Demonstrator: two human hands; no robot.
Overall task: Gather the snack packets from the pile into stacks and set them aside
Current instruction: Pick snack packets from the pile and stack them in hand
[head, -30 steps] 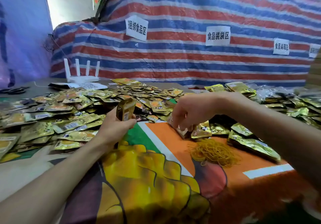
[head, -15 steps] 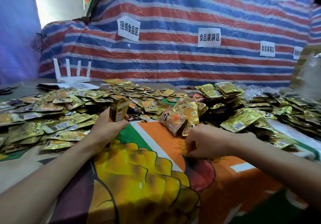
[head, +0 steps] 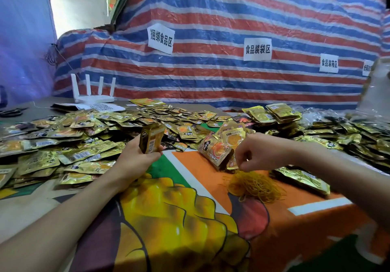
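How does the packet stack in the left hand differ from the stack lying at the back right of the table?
The held stack stands on edge, in the grip of the left hand, barcode side toward the camera; the back stack lies flat on other packets, untouched. The held stack looks squared; the back stack is slightly fanned. Both are gold foil snack packets.

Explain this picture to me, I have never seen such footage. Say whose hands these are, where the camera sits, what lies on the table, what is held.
No machine here: a person's two bare hands, filmed by one camera worn on the head, looking forward and down. The left hand grips a small stack of snack packets upright. The right hand curls its fingers just above a heap of rubber bands; whether it pinches one is unclear. On the printed tablecloth lie piled loose gold packets.
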